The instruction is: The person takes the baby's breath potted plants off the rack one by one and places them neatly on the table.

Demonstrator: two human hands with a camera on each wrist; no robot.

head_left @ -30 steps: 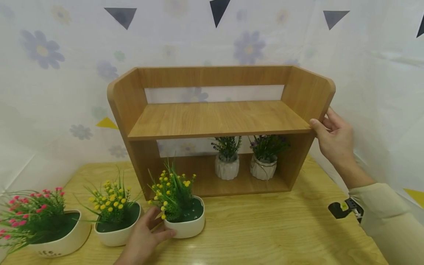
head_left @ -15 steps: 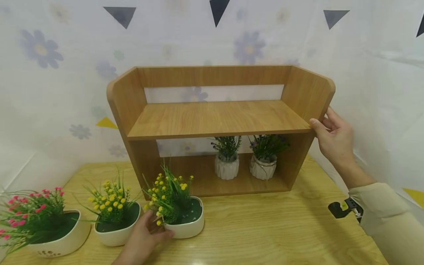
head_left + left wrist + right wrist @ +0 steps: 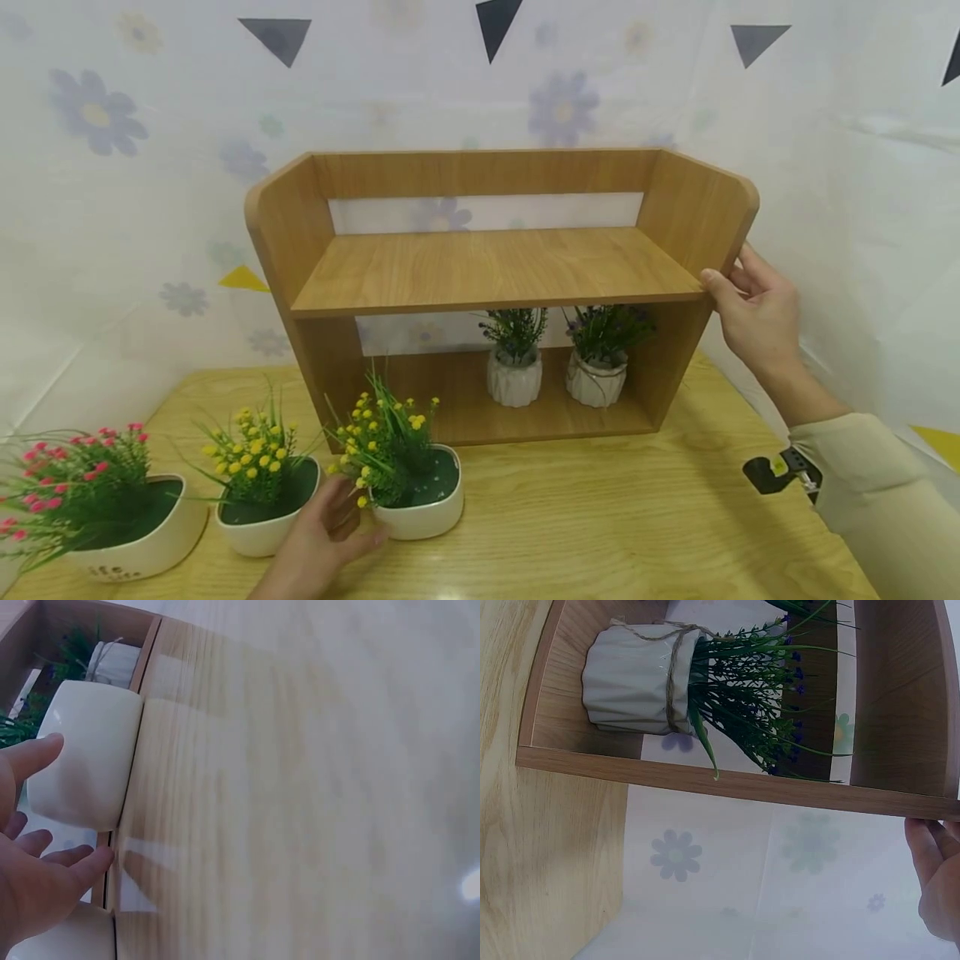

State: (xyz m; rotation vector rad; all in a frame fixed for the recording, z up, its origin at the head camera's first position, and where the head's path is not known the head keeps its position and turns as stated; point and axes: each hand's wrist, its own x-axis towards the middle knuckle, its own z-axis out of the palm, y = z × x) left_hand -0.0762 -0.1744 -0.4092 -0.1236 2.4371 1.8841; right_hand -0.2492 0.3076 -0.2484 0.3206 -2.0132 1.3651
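Flowerpot with yellow blooms: white, squarish, on the near left part of the tabletop, just in front of the wooden shelf unit's lower left corner; its near left side is covered by the left hand.
Left hand: fingers loosely spread and bent toward the pot's near left wall; in the left wrist view the thumb lies against the pot while the other fingers stay slightly off it, so no firm grip shows. The wrist is cut off by the lower edge.
Right hand: fingers curled round the front edge of the shelf unit's right side panel, thumb in front, the rest hidden behind the board. The right wrist view shows only a sliver of it at the frame corner.
Second yellow pot: just left of the first, close beside it; whether they touch cannot be told.
Pink flower pot: far left, its leaves cut off by the frame edge.
Lower shelf: two small ribbed white pots, one left of the other, which has twine tied round it; their plant tops are partly hidden by the upper board.
Backdrop: flower-printed sheet behind everything.
Black clip: at the right sleeve, too small to make out.
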